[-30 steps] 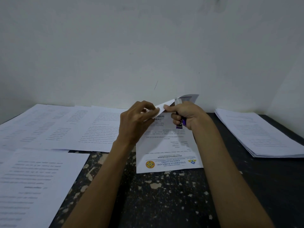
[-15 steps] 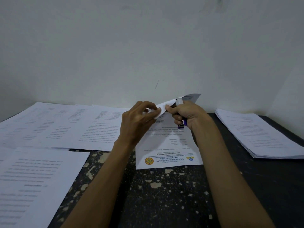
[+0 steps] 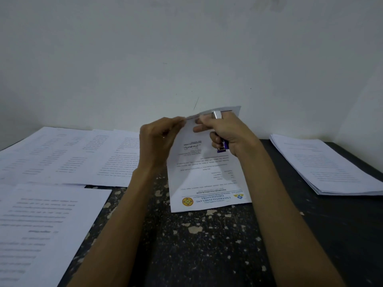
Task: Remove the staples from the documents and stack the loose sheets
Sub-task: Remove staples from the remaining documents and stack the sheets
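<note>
A stapled document [image 3: 207, 183] with a university letterhead lies upside down to me, its near edge on the dark table and its far edge lifted. My left hand [image 3: 159, 141] pinches the raised far edge at its left corner. My right hand [image 3: 223, 131] grips a small purple and silver staple remover [image 3: 222, 149] and also holds the far edge of the paper, its metal tip [image 3: 216, 114] at the edge. The staple itself is too small to see.
A thick stack of sheets [image 3: 323, 164] lies at the right. Several printed sheets [image 3: 68, 154] are spread at the back left, and another page [image 3: 41, 230] lies at the near left. A white wall stands close behind the speckled dark table [image 3: 207, 245].
Both hands have lifted the far edge of the document higher, so the page stands more steeply. The left hand's pinch has moved up along the edge.
</note>
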